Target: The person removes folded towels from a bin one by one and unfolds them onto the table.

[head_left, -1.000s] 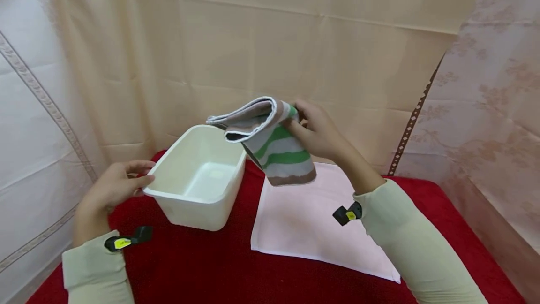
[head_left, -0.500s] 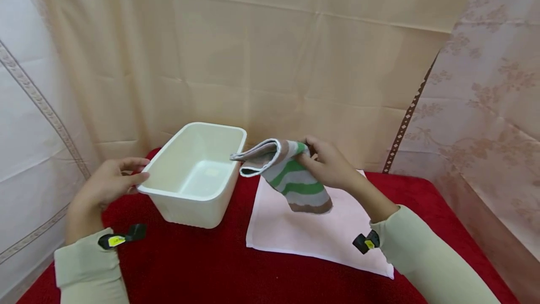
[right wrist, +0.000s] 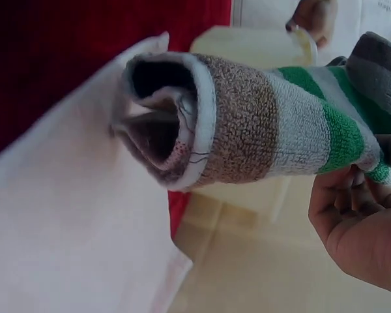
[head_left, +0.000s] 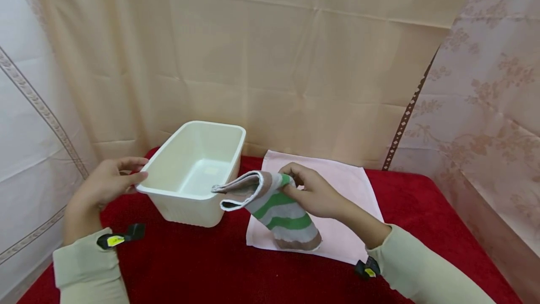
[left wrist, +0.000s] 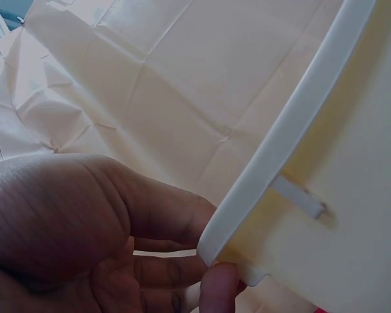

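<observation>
An empty cream plastic tub (head_left: 185, 196) stands at the left of the table. My left hand (head_left: 105, 184) pinches its near left corner; in the left wrist view thumb and fingers of the hand (left wrist: 98, 228) meet at the rim (left wrist: 274, 143). My right hand (head_left: 316, 191) pinches a folded striped cloth (head_left: 291, 222) in green, grey and brown. The cloth hangs over the near part of a flat pink cloth (head_left: 350, 184). In the right wrist view the striped cloth (right wrist: 241, 124) shows its rolled folds, with the hand (right wrist: 365, 228) gripping its side.
A red cover (head_left: 202, 266) lies over the table. Beige sheeting (head_left: 274, 60) hangs behind it, with patterned sheeting at the left (head_left: 29, 130) and right (head_left: 498, 107).
My right hand has moved down and toward the table's front with the striped cloth, uncovering more of the pink cloth's far part. My left hand stays at the tub's corner.
</observation>
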`<act>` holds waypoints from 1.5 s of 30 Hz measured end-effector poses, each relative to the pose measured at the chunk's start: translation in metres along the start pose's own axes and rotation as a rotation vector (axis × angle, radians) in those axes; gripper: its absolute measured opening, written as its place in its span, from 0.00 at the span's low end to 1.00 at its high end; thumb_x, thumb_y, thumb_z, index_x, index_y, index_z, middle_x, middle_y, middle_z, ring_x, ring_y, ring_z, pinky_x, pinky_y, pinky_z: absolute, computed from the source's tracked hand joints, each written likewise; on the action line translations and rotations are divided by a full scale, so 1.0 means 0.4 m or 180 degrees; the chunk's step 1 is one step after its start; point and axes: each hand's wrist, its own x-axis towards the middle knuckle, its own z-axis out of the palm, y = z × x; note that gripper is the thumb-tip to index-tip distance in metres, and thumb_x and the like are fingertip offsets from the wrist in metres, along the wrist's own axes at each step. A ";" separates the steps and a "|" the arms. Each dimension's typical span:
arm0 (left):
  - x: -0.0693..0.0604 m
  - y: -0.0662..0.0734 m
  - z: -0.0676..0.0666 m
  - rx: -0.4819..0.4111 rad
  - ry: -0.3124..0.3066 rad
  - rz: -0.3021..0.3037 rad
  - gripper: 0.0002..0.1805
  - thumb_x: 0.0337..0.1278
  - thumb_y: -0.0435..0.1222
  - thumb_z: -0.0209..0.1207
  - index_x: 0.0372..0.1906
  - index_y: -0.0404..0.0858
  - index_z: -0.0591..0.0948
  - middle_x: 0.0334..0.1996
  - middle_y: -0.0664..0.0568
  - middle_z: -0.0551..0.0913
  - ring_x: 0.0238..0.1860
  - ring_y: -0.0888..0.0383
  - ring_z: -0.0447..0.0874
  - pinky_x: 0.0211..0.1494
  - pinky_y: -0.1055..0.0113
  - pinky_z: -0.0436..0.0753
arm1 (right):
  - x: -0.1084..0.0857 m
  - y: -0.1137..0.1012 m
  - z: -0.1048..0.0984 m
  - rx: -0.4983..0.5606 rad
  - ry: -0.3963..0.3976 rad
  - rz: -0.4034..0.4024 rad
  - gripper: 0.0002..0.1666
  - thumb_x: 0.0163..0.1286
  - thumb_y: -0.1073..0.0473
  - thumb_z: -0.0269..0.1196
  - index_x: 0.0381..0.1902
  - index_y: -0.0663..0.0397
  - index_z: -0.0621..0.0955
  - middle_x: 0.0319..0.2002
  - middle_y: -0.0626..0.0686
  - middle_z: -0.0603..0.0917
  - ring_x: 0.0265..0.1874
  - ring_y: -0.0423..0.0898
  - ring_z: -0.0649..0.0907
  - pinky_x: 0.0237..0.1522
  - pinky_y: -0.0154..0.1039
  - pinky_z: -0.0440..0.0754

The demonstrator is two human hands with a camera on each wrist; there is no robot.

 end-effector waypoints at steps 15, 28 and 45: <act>-0.001 0.007 0.002 0.0006 -0.0002 0.0072 0.25 0.71 0.31 0.60 0.65 0.20 0.71 0.49 0.36 0.81 0.35 0.66 0.79 0.34 0.71 0.83 | -0.010 0.099 0.027 0.0628 0.0027 0.0561 0.08 0.78 0.61 0.58 0.50 0.59 0.77 0.45 0.57 0.84 0.41 0.49 0.86 0.42 0.44 0.86; -0.005 0.010 0.002 -0.0021 -0.0021 0.0021 0.26 0.71 0.31 0.60 0.66 0.19 0.70 0.51 0.34 0.79 0.36 0.66 0.79 0.35 0.70 0.84 | 0.020 0.219 -0.004 0.0327 0.0278 0.0910 0.16 0.78 0.57 0.60 0.54 0.63 0.78 0.43 0.57 0.85 0.38 0.47 0.84 0.39 0.42 0.85; -0.008 0.014 0.001 0.0036 -0.0004 0.0008 0.26 0.71 0.32 0.59 0.66 0.19 0.70 0.52 0.32 0.78 0.36 0.66 0.79 0.35 0.70 0.83 | 0.014 0.275 -0.003 0.1079 0.0508 0.2562 0.18 0.76 0.57 0.61 0.54 0.66 0.75 0.38 0.56 0.87 0.32 0.45 0.86 0.36 0.42 0.87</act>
